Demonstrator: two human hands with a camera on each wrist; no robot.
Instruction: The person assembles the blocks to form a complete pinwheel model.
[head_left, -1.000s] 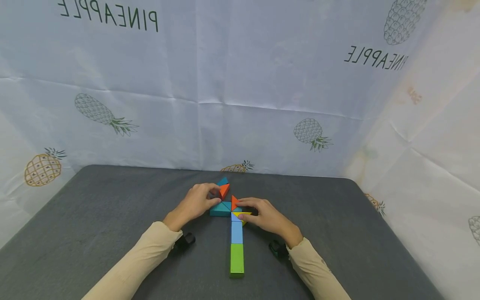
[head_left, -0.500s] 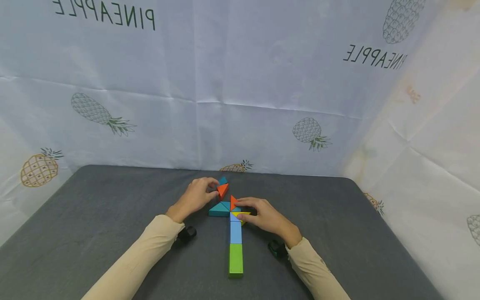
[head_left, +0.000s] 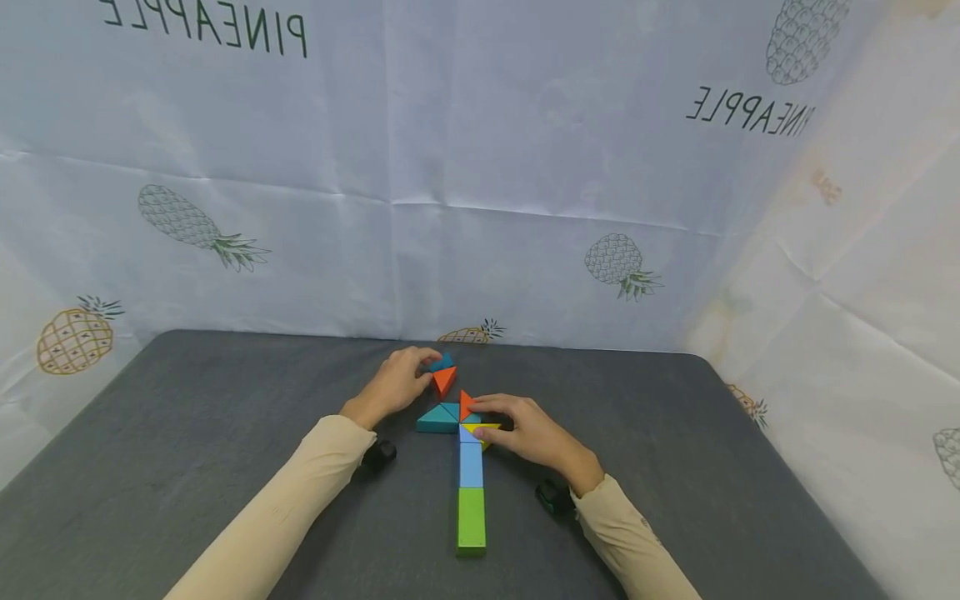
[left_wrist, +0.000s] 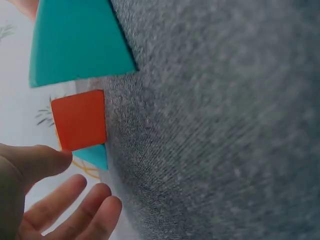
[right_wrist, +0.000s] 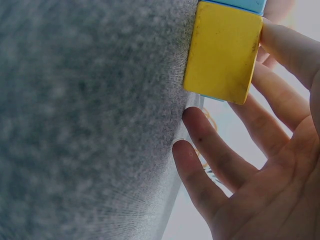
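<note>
In the head view, my left hand [head_left: 394, 378] reaches to the far end of the block figure. Its index finger touches the blue triangular block [head_left: 442, 362], and its thumb is right at the orange triangular block [left_wrist: 80, 120]. My right hand [head_left: 536, 430] rests against the figure, index finger on a second orange triangular block [head_left: 465, 404], thumb on the yellow triangular block [right_wrist: 224, 50]. Its other fingers extend loosely in the right wrist view. Between the hands lie teal triangular blocks [head_left: 437, 423], then a light blue block [head_left: 471, 465] and a green block [head_left: 471, 518] toward me.
The blocks lie on a dark grey tabletop [head_left: 225, 467]. A white cloth [head_left: 480, 133] printed with pineapples hangs behind its far edge. Black wrist cameras sit below each wrist, the left one [head_left: 381, 454] and the right one [head_left: 553, 497].
My left hand has moved away from me, from the first orange triangular block and the teal block to the blue triangular block. My right hand stays in place.
</note>
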